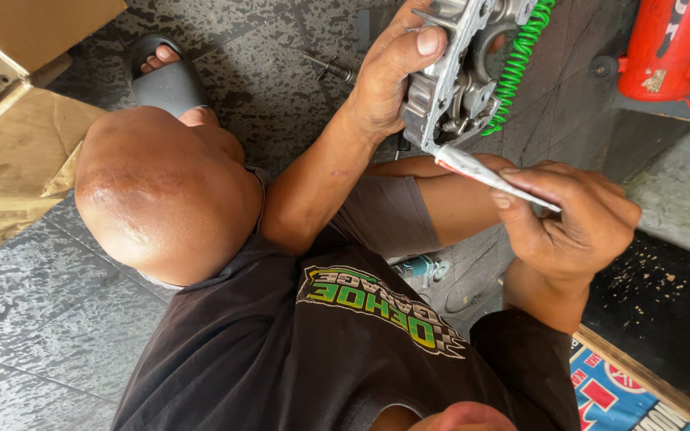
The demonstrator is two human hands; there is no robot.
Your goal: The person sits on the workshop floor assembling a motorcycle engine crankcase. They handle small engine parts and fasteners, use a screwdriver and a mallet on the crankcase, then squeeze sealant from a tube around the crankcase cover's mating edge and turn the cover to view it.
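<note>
My left hand (pixel 389 76) grips a grey cast metal engine part (pixel 453 72) by its edge, thumb on top, holding it up above my knees. My right hand (pixel 573 219) pinches a squeezed, flattened white tube (pixel 485 172) with a red band. The tube's tip touches the lower edge of the metal part. A coiled green hose (pixel 521 60) runs just behind the part.
My bent left knee (pixel 165 195) is at the left, with a foot in a grey sandal (pixel 169 76) on the dark tiled floor. A cardboard box (pixel 17 120) stands at far left and a red metal object (pixel 676 48) at top right. A small bolt (pixel 329 68) lies on the floor.
</note>
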